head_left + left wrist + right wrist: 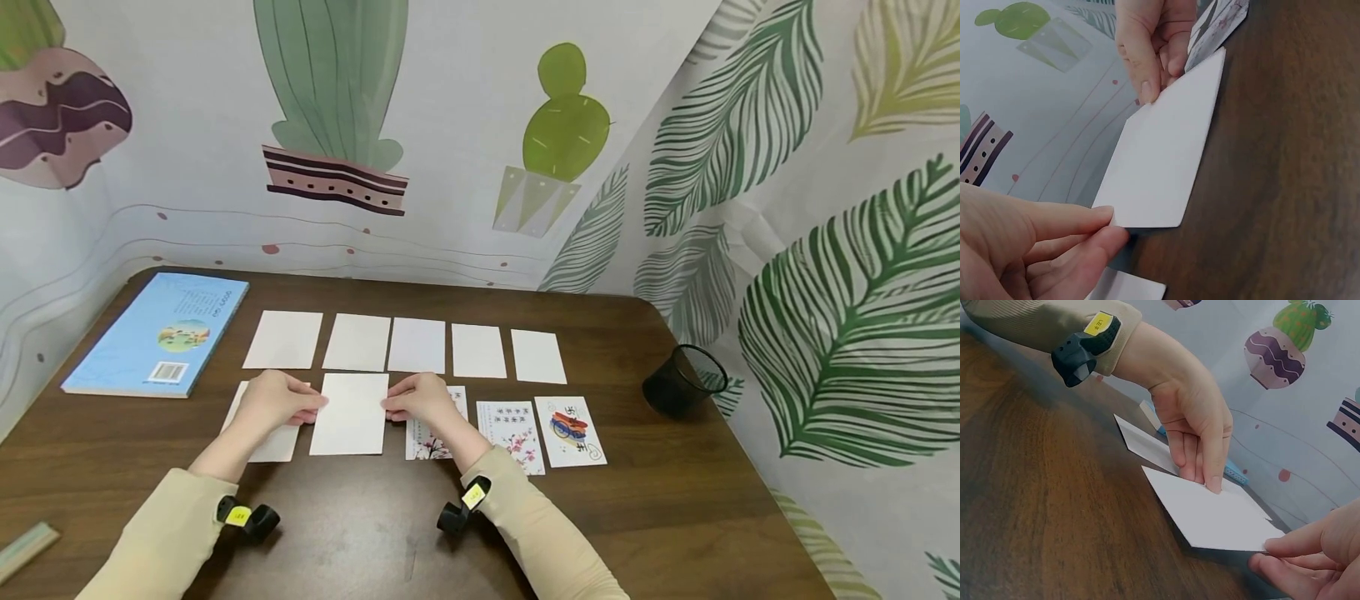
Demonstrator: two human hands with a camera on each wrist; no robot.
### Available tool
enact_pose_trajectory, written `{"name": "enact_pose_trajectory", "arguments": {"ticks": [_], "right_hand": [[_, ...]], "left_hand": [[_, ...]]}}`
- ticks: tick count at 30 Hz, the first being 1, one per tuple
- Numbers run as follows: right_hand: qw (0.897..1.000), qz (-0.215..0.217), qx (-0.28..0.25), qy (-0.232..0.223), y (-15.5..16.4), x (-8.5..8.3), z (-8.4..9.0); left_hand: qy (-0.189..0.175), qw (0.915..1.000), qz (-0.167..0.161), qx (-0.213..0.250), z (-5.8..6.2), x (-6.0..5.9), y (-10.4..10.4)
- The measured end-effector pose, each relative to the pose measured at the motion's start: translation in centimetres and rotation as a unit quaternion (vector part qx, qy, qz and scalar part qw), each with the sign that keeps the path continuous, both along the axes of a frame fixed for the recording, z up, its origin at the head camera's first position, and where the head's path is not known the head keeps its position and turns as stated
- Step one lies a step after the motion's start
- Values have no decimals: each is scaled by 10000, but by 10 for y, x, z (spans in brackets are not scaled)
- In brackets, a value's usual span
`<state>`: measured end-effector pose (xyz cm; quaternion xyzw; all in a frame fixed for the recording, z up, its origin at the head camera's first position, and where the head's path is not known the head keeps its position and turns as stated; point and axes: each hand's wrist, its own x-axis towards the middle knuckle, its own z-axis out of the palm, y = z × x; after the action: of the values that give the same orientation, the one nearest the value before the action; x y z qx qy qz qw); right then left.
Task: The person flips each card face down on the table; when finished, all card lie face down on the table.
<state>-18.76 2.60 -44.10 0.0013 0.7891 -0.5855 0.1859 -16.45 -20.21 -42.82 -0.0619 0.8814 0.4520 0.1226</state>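
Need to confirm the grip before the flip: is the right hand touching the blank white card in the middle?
Touching. The left wrist view shows the right hand pinching the far edge of the white card with its fingertips.

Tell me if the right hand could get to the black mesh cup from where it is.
Probably yes. The right hand pinches the blank card, so it would have to let go first. The black mesh cup lies tipped near the table's right edge, and only flat cards lie between.
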Motion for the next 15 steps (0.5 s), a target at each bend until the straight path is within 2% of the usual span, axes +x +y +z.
{"name": "enact_pose_trajectory", "arguments": {"ticks": [15], "right_hand": [[10000,68,34,-39,5,3,4]], "left_hand": [[-44,9998,-59,-204,3,1,2]]}}
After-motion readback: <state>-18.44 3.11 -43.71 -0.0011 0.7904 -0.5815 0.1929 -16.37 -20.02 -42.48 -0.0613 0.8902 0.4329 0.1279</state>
